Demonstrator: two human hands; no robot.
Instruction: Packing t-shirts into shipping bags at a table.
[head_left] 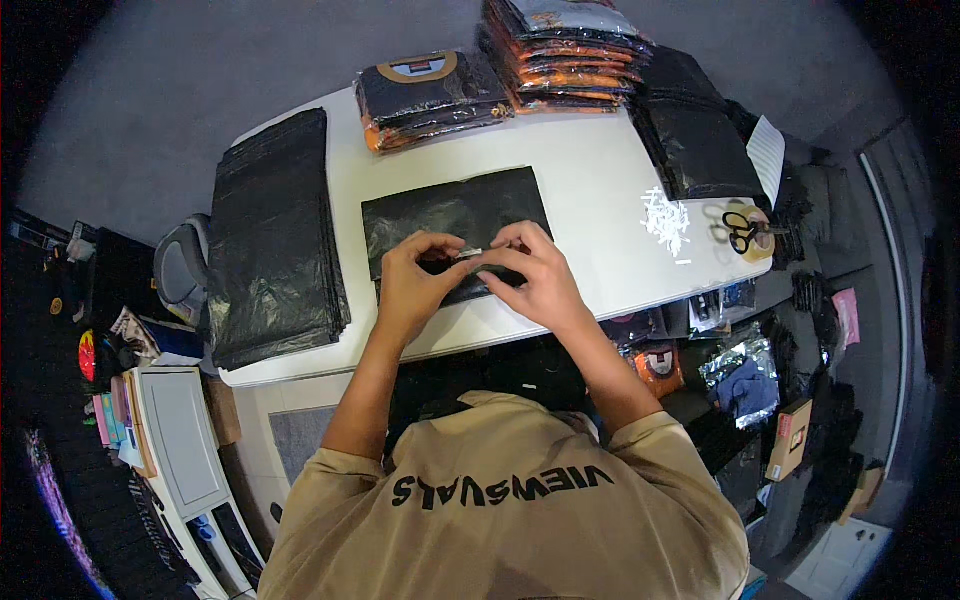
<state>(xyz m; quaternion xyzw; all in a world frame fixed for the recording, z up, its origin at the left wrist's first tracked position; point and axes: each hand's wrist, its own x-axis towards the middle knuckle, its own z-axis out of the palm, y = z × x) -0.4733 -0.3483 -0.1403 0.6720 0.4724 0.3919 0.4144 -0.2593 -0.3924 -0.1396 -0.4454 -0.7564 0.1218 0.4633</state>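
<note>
A small white strip [468, 253] is pinched at the fingertips of my left hand [415, 280]. My right hand [540, 275] meets it from the other side, its bent fingers closed at the strip's end. Both hands are over a flat black plastic bag [450, 205] lying near the front middle of the white table [590, 180]. The fingers partly cover the strip, so its full shape is hidden. To the right lies a loose heap of similar small white strips [665, 222].
A tall stack of flat black bags [270, 235] covers the table's left end. Clear-wrapped folded garments [430, 95] and a higher wrapped pile [570, 60] line the back. More black bags [700, 140], black-handled scissors [742, 232] and a tape roll [762, 240] sit at right.
</note>
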